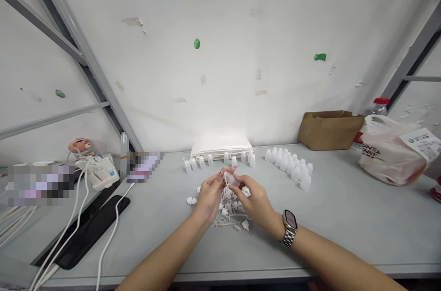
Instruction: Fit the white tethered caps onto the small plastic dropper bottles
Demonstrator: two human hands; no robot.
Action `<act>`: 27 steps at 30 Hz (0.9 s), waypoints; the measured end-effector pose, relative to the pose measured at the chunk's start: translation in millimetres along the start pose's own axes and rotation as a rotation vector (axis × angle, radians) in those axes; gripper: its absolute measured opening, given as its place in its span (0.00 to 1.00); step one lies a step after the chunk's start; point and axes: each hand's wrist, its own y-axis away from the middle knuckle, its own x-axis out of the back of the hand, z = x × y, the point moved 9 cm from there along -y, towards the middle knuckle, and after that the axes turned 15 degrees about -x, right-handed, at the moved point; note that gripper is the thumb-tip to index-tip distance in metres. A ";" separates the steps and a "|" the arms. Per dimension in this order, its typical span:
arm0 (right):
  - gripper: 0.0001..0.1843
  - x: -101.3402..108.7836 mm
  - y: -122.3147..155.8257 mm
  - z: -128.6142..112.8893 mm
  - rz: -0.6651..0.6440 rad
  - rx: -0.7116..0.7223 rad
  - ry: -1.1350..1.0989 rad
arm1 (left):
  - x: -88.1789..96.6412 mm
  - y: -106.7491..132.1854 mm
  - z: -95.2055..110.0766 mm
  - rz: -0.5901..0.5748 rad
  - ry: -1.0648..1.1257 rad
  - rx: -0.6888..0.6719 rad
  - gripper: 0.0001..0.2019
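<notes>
Between my two hands is a small translucent plastic cup [232,179], tilted, with a white cord beside its rim. The fingers of my left hand [211,193] are closed around its left side. My right hand [254,198], below a wristwatch [290,226], pinches it from the right. Under and behind the hands lies a loose pile of white cords with small white plastic caps [225,212], partly hidden by the fingers. A few white caps [191,200] sit to the left of the left hand.
Behind the hands, small white bottle-shaped pieces [210,160] line the front of a white stack [220,146]. Several translucent cups [295,173] stand in rows to the right. A cardboard box [329,131] and plastic bag [386,155] are further right; cables, a power strip [101,174] and a black object [93,231] are left.
</notes>
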 end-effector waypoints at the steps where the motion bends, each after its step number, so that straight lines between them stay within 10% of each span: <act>1: 0.10 -0.6 0.5 2.3 -0.001 -0.019 -0.012 | 0.3 0.8 -2.5 0.006 0.006 0.010 0.14; 18: 0.14 -42.9 -1.4 23.2 -0.658 -0.752 -1.188 | -9.0 0.0 -4.3 -0.102 0.041 0.149 0.21; 27: 0.13 -54.6 12.1 25.2 -0.783 -0.892 -1.238 | -1.5 0.4 -11.7 -0.065 0.103 0.254 0.16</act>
